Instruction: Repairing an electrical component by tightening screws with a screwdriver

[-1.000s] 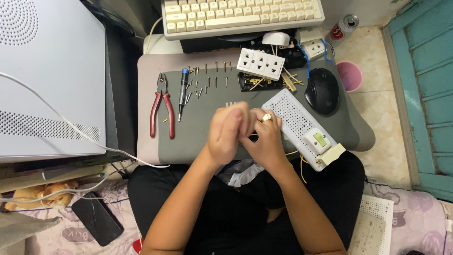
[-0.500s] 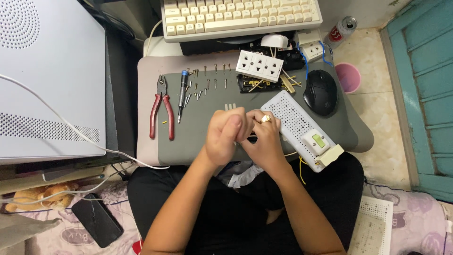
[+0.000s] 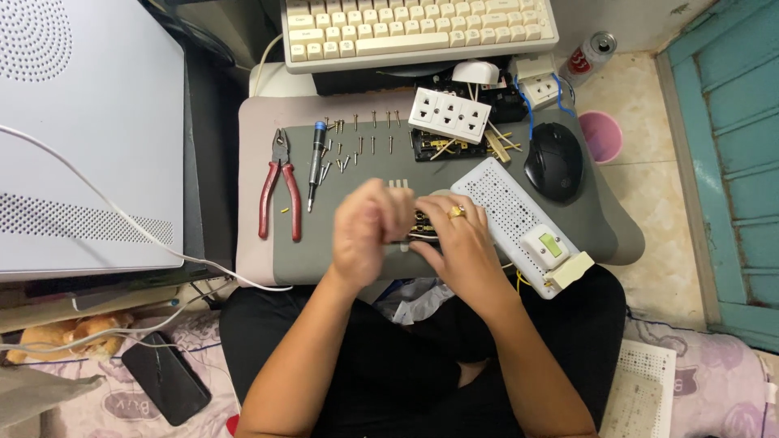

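Observation:
My left hand [image 3: 369,227] and my right hand [image 3: 458,243] meet over the grey lap desk [image 3: 324,251] and together grip a small dark electrical part [image 3: 422,227] with metal prongs. A gold ring sits on a finger of the right hand. The left hand is blurred. Just right of the hands lies a white perforated power-strip cover [image 3: 515,215] with a green switch. Behind it are a white socket plate [image 3: 449,115] and a black socket base with brass strips [image 3: 450,146].
Red-handled pliers [image 3: 278,191], a blue-tipped screwdriver [image 3: 316,162] and several loose screws [image 3: 357,138] lie at the desk's left and back. A black mouse [image 3: 554,161] sits at right, a beige keyboard [image 3: 418,28] behind, a white case [image 3: 81,130] at left, a phone [image 3: 165,388] on the floor.
Both hands have stayed over the desk, turning the small part; the left hand has shifted slightly and shows motion blur. Nothing else has moved.

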